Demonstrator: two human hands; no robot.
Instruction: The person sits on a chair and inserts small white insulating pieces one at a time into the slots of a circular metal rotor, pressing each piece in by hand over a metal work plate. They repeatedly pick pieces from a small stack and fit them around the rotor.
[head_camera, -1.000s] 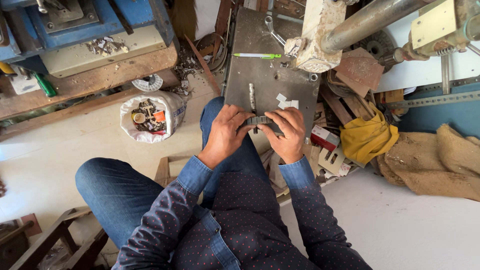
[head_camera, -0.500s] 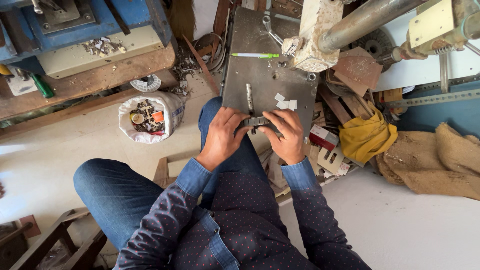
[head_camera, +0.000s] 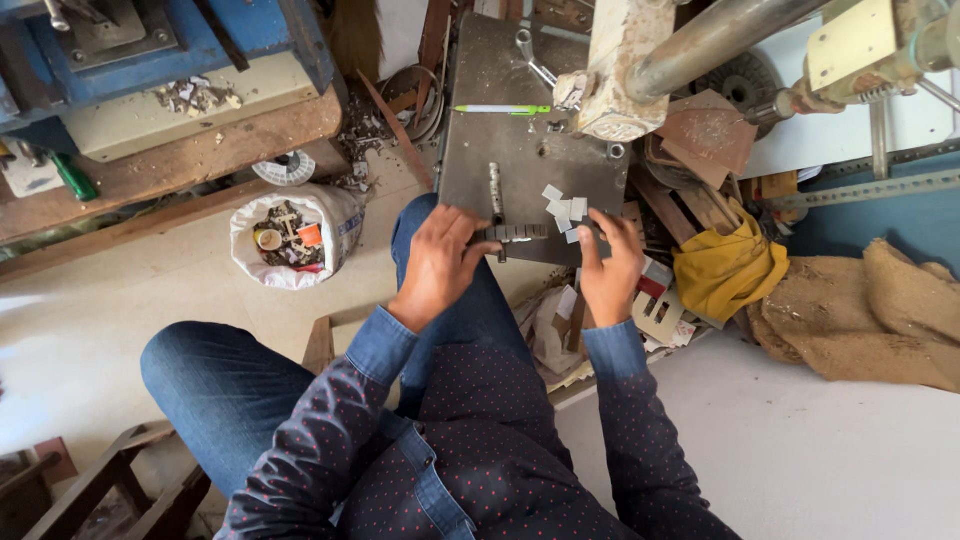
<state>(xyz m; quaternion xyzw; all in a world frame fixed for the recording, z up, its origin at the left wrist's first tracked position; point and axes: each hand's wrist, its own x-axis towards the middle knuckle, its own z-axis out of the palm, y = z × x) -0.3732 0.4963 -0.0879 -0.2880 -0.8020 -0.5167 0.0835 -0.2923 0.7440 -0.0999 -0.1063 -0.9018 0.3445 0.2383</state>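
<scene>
My left hand (head_camera: 438, 262) grips the left end of a short dark metal bar with ridges (head_camera: 518, 233), holding it level over the near edge of a grey steel plate (head_camera: 520, 140). My right hand (head_camera: 610, 268) is at the bar's right end, fingers spread over several small pale cut pieces (head_camera: 562, 206) lying on the plate. Whether the right hand grips the bar is hidden by its fingers. A thin metal rod (head_camera: 494, 188) lies upright on the plate just beyond the bar.
A green and white pen (head_camera: 502, 109) lies across the plate's far part, under a large machine arm (head_camera: 690, 50). A white sack of scrap (head_camera: 292, 238) stands on the floor to the left. Yellow cloth (head_camera: 728, 270) and burlap (head_camera: 870, 315) lie to the right. A blue machine on a wooden bench (head_camera: 170, 150) is at left.
My hands have drawn apart. The right hand has shifted to the right, by the pale pieces, and the dark bar now shows between both hands.
</scene>
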